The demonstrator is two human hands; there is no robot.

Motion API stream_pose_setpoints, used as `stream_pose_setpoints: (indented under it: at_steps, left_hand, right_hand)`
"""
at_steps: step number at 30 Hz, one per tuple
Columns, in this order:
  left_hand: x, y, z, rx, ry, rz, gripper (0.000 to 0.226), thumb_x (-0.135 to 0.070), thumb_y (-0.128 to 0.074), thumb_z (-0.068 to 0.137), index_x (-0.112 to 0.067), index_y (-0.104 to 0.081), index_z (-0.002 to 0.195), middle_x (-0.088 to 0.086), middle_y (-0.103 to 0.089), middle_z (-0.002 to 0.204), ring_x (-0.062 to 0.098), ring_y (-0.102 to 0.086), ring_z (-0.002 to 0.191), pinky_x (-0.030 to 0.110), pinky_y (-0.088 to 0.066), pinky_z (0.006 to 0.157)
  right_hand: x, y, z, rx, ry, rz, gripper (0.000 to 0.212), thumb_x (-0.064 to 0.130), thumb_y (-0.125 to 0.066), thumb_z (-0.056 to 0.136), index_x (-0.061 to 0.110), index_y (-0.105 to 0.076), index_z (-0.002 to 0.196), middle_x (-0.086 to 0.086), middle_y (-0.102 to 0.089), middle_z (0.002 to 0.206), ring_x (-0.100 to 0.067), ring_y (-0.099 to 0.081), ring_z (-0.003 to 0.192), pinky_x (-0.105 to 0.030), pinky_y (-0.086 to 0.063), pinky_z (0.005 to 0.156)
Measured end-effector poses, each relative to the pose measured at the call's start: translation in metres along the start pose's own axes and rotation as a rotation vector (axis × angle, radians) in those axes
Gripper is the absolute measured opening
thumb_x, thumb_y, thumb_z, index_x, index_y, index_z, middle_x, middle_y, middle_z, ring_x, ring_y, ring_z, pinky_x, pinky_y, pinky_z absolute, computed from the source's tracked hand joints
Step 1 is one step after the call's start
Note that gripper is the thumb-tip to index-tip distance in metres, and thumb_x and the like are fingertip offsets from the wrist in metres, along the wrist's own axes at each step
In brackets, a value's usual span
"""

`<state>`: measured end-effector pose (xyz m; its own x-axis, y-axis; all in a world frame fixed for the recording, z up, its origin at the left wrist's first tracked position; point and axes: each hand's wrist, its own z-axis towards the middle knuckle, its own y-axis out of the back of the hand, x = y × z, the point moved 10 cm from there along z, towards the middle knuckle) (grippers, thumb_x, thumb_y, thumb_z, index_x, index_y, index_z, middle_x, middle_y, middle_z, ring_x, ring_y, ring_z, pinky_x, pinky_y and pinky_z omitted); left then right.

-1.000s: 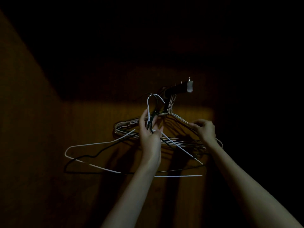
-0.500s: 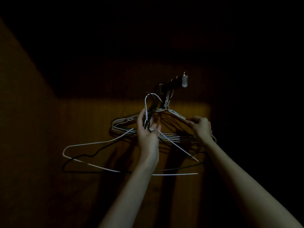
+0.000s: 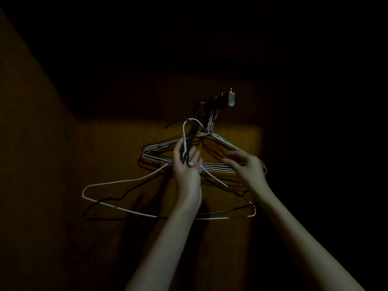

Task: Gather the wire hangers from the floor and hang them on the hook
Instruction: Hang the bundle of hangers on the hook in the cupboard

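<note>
The left hand [image 3: 186, 166] holds two wire hangers [image 3: 126, 181] by their necks, one white, one dark, their curled tops just below and left of the hook [image 3: 220, 100]. The right hand [image 3: 247, 164], fingers loosely spread and holding nothing, hovers at the bundle of hung hangers [image 3: 220, 141]. Best lift the held tops up and rightward, over the hook's tip, while steadying the bundle. The dim wall [image 3: 241, 238] lies close behind; there is open room below.

Wire hangers, white [image 3: 126, 181] and black [image 3: 109, 199], mixed; hook bar [image 3: 216, 100] black with pale grey end cap; wall panel [image 3: 117, 148] amber-brown wood grain.
</note>
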<state>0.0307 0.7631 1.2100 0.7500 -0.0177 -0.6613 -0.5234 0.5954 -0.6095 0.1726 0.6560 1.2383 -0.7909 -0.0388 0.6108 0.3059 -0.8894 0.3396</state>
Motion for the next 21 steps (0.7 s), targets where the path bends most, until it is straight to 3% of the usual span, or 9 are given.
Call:
stream_pose_setpoints:
  at_steps: [3, 9, 12, 15, 21]
  left_hand:
    - [-0.003, 0.003, -0.003, -0.006, 0.008, -0.015, 0.075, 0.028, -0.031, 0.084, -0.034, -0.042, 0.123, 0.021, -0.046, 0.138, 0.026, -0.048, 0.126, 0.033, -0.044, 0.098]
    - [-0.006, 0.000, -0.018, 0.006, 0.023, -0.009, 0.074, 0.028, -0.030, 0.084, -0.032, -0.042, 0.125, 0.021, -0.048, 0.135, 0.025, -0.049, 0.124, 0.036, -0.042, 0.102]
    - [-0.004, -0.001, -0.023, 0.014, 0.045, -0.005, 0.072, 0.027, -0.030, 0.085, -0.030, -0.042, 0.126, 0.021, -0.048, 0.135, 0.028, -0.048, 0.127, 0.037, -0.041, 0.104]
    - [0.000, -0.002, -0.027, 0.022, 0.090, -0.023, 0.072, 0.026, -0.030, 0.087, -0.028, -0.038, 0.133, 0.022, -0.046, 0.135, 0.030, -0.047, 0.127, 0.034, -0.041, 0.102]
    - [0.003, -0.007, -0.036, 0.092, 0.123, 0.006, 0.065, 0.015, -0.041, 0.091, -0.036, -0.039, 0.132, 0.018, -0.046, 0.135, 0.023, -0.050, 0.123, 0.029, -0.047, 0.092]
  right_hand:
    - [0.009, -0.022, -0.022, 0.165, -0.037, 0.131, 0.013, 0.026, -0.069, 0.080, 0.029, -0.067, 0.093, 0.006, -0.068, 0.098, -0.009, -0.065, 0.091, -0.026, -0.055, 0.080]
    - [0.017, -0.037, -0.049, 0.286, -0.019, 0.096, 0.025, 0.047, -0.070, 0.066, 0.039, -0.064, 0.089, 0.005, -0.070, 0.091, -0.012, -0.068, 0.085, -0.033, -0.057, 0.077]
    - [0.017, -0.039, -0.058, 0.331, -0.039, 0.096, 0.020, 0.028, -0.072, 0.076, 0.026, -0.066, 0.096, 0.002, -0.069, 0.084, -0.010, -0.066, 0.074, -0.022, -0.055, 0.064]
    - [0.020, -0.033, -0.063, 0.325, -0.022, 0.080, 0.019, 0.021, -0.068, 0.083, 0.019, -0.066, 0.101, 0.008, -0.063, 0.073, -0.001, -0.057, 0.059, -0.013, -0.043, 0.050]
    - [0.020, -0.025, -0.069, 0.273, 0.006, 0.049, 0.019, 0.017, -0.067, 0.084, 0.015, -0.068, 0.103, 0.014, -0.061, 0.070, 0.005, -0.056, 0.057, -0.009, -0.040, 0.052]
